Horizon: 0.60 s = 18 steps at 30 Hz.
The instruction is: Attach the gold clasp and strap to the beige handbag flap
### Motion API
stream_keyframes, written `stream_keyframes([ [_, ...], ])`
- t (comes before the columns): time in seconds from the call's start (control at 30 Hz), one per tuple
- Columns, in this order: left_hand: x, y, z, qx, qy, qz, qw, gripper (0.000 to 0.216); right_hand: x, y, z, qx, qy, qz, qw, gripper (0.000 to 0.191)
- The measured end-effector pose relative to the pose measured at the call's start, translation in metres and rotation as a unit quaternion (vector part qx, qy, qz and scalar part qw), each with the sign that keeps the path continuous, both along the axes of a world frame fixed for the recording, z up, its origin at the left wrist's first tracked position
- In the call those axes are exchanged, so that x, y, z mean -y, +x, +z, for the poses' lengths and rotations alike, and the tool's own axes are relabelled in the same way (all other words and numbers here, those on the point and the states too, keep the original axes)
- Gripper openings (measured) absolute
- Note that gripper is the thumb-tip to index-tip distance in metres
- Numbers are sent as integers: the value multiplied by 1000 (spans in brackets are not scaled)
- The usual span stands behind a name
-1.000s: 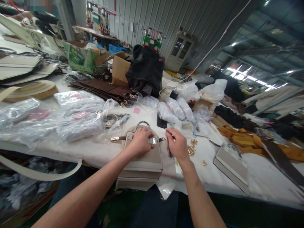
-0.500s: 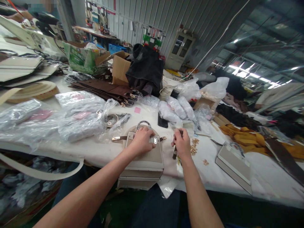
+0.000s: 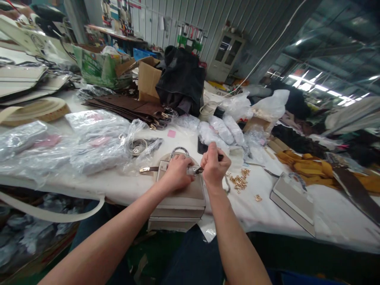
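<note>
A beige handbag [image 3: 181, 201] with a ring-shaped top handle [image 3: 179, 149] lies at the table's front edge. Across its flap runs a dark strap [image 3: 152, 169] with a metal-plated tip. My left hand [image 3: 178, 173] is on the flap, its thumb and fingers closed about the strap and metal clasp [image 3: 192, 170] at the right side. In a fist, my right hand [image 3: 214, 164] grips a slim dark tool [image 3: 200, 170], its tip at the clasp. The tool's exact kind is hidden by the fingers. Small gold-coloured fittings [image 3: 239, 181] are heaped right of that hand.
A second beige bag [image 3: 293, 204] lies to the right, a dark tool [image 3: 270, 173] beside it. Plastic-wrapped bundles [image 3: 97, 150] cover the left. Behind are brown leather pieces [image 3: 124, 107], a tape roll [image 3: 47, 111], a cardboard box [image 3: 148, 81] and mustard-coloured material [image 3: 311, 168].
My right hand has moved left and up from beside the bag, bringing the dark tool's tip to the clasp. The left hand stays on the flap. The view has shifted slightly.
</note>
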State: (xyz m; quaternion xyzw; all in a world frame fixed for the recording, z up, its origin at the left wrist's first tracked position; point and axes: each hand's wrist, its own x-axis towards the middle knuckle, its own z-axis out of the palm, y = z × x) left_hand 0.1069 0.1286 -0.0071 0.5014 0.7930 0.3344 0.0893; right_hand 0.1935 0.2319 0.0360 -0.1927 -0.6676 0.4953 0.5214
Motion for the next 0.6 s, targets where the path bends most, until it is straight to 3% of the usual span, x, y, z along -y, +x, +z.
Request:
stream_keyframes([
  [0.23,-3,-2,-1,18,-11,-6,1000,46,-2,-5,-3,38,37,-11,999,64],
  [0.5,-3,-8,1,11,-14,-6,1000,47,-1,-11,-11,35,31,-33,998,62],
  [0.6,-9,-16,7,40,-17,-41,998,35,-1,-8,-9,26,26,-29,999,64],
])
